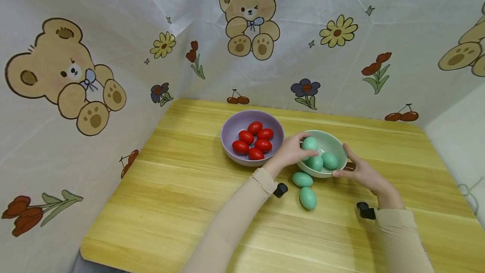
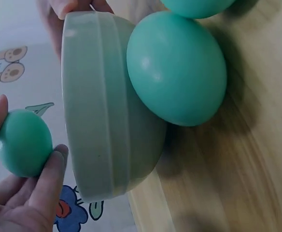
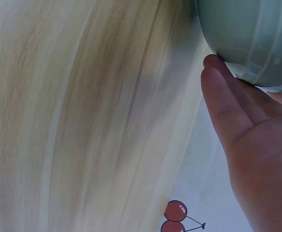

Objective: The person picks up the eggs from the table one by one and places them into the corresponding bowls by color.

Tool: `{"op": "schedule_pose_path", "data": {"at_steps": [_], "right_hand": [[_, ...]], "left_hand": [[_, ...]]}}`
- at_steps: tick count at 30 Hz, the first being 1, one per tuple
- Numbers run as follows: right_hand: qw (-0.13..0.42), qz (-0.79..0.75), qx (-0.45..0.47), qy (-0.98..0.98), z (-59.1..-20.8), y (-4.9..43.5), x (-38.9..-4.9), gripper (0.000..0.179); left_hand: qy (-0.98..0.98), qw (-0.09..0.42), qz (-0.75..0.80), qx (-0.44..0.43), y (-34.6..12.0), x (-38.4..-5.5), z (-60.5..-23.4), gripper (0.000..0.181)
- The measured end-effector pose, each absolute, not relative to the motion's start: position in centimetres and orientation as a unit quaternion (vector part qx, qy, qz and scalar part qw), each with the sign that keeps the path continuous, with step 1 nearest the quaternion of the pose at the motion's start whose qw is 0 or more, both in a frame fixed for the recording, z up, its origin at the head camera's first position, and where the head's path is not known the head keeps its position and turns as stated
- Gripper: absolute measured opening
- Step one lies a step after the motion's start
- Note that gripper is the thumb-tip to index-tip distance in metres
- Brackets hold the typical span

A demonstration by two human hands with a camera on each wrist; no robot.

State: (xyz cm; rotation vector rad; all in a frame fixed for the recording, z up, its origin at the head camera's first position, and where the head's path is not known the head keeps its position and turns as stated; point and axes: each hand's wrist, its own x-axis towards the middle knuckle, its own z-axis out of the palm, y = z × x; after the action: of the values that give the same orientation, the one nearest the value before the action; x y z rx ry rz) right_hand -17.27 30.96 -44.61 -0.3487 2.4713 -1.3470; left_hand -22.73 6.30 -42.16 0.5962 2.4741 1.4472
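Note:
My left hand pinches a green egg between thumb and fingers, over the left rim of the pale green bowl. Inside that bowl lie several more eggs, among them one green egg on the right. My right hand holds the bowl's right side, thumb at the near rim and fingers spread along the outer wall. Two green eggs sit on the table just in front of the bowl: one egg close to its base, another egg nearer me.
A purple bowl with several red eggs stands left of the green bowl. Both rest on a wooden table. A cloth printed with bears hangs behind the table and along its left side.

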Motion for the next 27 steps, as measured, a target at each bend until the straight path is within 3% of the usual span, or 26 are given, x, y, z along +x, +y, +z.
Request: {"op": "schedule_pose_path", "data": {"at_steps": [7, 17, 27], "right_hand": [[0.156, -0.471, -0.117, 0.860, -44.6, 30.9, -17.3, 0.098], [0.157, -0.479, -0.115, 0.856, -44.8, 30.9, -17.1, 0.098], [0.152, -0.486, -0.111, 0.853, -44.4, 30.8, -17.0, 0.097]], "left_hand": [[0.862, 0.106, 0.465, 0.174, 7.6, -23.6, -42.1, 0.059], [0.870, 0.145, 0.440, 0.171, 9.0, -24.6, -42.4, 0.059], [0.885, 0.143, 0.414, 0.158, 10.3, -25.0, -42.3, 0.058]]}}
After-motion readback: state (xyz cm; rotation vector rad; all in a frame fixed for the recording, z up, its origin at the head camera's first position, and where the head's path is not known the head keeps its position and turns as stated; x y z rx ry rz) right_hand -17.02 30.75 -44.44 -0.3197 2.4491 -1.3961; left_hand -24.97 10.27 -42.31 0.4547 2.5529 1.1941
